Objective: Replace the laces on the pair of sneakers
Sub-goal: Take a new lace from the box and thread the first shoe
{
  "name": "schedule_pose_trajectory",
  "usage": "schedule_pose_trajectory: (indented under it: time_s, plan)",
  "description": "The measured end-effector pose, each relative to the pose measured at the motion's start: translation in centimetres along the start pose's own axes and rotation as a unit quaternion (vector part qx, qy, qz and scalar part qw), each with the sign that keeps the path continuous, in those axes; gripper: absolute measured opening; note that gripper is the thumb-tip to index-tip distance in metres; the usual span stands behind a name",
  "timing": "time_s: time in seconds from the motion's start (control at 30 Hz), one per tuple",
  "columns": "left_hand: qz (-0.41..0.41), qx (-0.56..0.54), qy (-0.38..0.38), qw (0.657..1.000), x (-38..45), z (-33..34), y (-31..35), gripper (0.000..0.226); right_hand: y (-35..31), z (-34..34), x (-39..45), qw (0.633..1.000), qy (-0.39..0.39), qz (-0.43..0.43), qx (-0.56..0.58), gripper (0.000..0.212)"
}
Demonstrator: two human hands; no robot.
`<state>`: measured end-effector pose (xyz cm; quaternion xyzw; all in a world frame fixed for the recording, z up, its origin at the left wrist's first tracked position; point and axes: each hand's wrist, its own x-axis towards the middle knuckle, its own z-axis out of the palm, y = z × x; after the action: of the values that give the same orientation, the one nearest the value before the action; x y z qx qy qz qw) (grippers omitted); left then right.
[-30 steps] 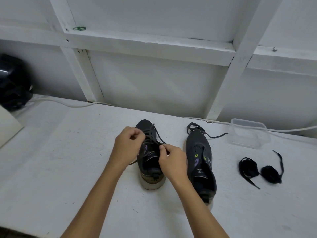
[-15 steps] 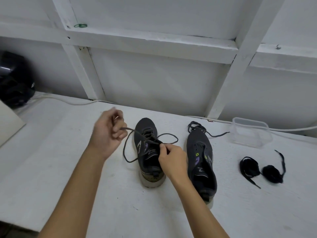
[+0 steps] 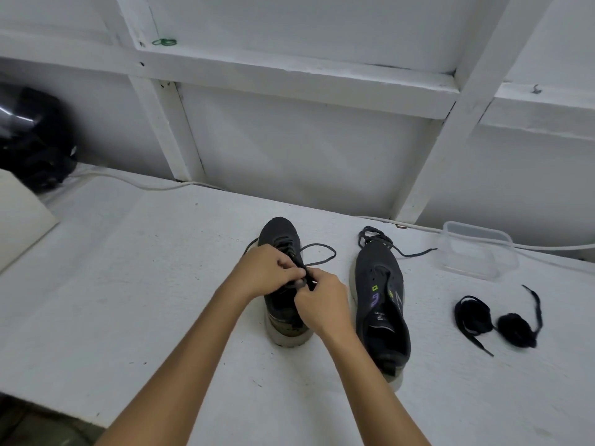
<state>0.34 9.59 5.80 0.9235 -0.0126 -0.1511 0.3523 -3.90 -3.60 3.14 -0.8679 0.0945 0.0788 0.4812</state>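
Over the left sneaker [image 3: 283,320], the left hand [image 3: 262,272] and right hand [image 3: 322,305] meet, both pinching its dark lace [image 3: 318,254]. Right of the hands lies the second sneaker [image 3: 381,304], then two coiled black laces [image 3: 495,320].

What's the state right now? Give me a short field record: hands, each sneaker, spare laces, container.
left hand: pinching the grey lace over the left sneaker
right hand: pinching the same lace, touching the left hand
left sneaker: partly laced, a loop lying out to its right
right sneaker: eyelets bare, old lace heaped at its toe
black laces: two bundles, right of the right sneaker
clear container: behind the bundles
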Motion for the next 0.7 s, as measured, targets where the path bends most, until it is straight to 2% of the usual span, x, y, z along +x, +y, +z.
schedule_pose_trajectory:
  time_s: [0.17, 0.23, 0.27, 0.33, 0.37, 0.4, 0.43, 0.5, 0.57, 0.63, 0.7]
  plan:
    - [-0.009, -0.077, 0.009, 0.997, 0.0, -0.5, -0.2, 0.016, -0.1, -0.2, 0.3, 1.000, 0.000, 0.010, -0.007, 0.030]
    - [0.004, -0.208, 0.025, 0.978, -0.3, -1.3, -0.4, 0.020, -0.1, -0.2, 0.5, 1.000, 0.014, 0.023, -0.007, 0.030]
    - [0.013, -0.321, 0.029, 0.946, -0.4, -1.9, -0.6, 0.021, -0.1, -0.2, 0.5, 0.999, 0.019, 0.029, -0.008, 0.030]
    - [0.034, -0.542, 0.016, 0.840, -0.4, -3.0, -0.8, 0.020, -0.1, -0.2, 0.4, 0.999, 0.024, 0.035, -0.003, 0.029]
    - [0.036, -0.592, 0.011, 0.805, -0.3, -3.5, -1.0, 0.023, -0.2, -0.2, 0.3, 0.999, 0.025, 0.038, 0.001, 0.029]
    - [0.027, -0.601, 0.010, 0.799, -0.3, -3.8, -1.1, 0.027, -0.2, -0.3, 0.2, 0.999, 0.026, 0.040, 0.004, 0.029]
    - [0.013, -0.586, 0.013, 0.810, -0.2, -3.9, -1.2, 0.030, -0.1, -0.4, 0.2, 0.999, 0.025, 0.041, 0.004, 0.028]
    - [-0.020, -0.524, 0.027, 0.851, -0.1, -3.7, -1.1, 0.031, -0.1, -0.7, 0.3, 0.999, 0.023, 0.042, -0.006, 0.025]
    - [-0.044, -0.476, 0.025, 0.878, 0.0, -3.3, -1.0, 0.029, -0.1, -0.9, 0.3, 0.999, 0.025, 0.041, -0.019, 0.024]
    - [-0.036, -0.487, 0.011, 0.873, 0.0, -3.2, -0.9, 0.027, -0.1, -0.9, 0.2, 0.998, 0.030, 0.040, -0.028, 0.025]
    - [-0.010, -0.555, -0.005, 0.832, -0.1, -3.5, -0.3, 0.027, -0.1, -0.8, 0.1, 0.998, 0.038, 0.038, -0.035, 0.026]
